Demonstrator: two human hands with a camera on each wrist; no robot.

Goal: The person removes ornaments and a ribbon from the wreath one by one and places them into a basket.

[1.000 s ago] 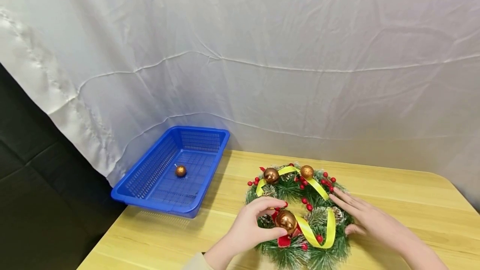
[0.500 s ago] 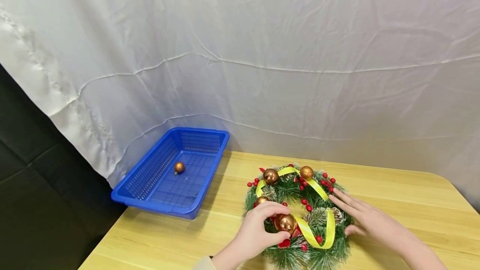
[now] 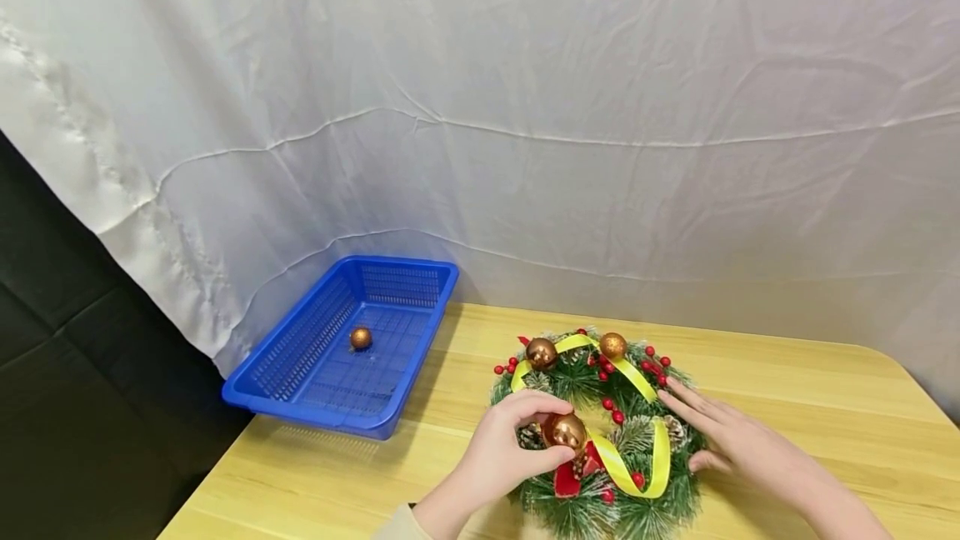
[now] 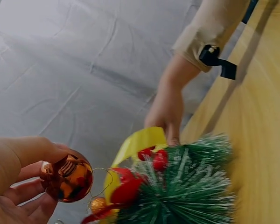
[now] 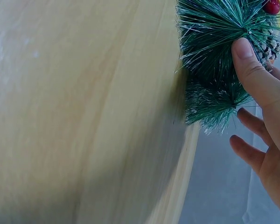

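My left hand [image 3: 504, 450] pinches a shiny copper bauble [image 3: 567, 432] between thumb and fingers, over the near left part of a green Christmas wreath [image 3: 577, 513]. In the left wrist view a thin gold loop of string [image 4: 110, 173] runs from the bauble [image 4: 67, 179] toward the wreath's red bow [image 4: 129, 186]. A yellow ribbon [image 3: 617, 465], red berries, pine cones and other copper baubles decorate the wreath. Along its right side lies my right hand [image 3: 738, 444], fingers fairly straight; in the right wrist view its thumb [image 5: 252, 65] touches the pine needles.
At the left of the wooden table [image 3: 810, 390] stands a blue plastic basket [image 3: 322, 417]. One small glittery copper bauble [image 3: 361, 338] lies in it. A pale cloth [image 3: 562, 207] hangs behind the table.
My left hand has tilted the copper bauble and shifted it slightly up and left, uncovering more of the red bow. The small bauble in the basket has rolled a little. My right hand stays put.
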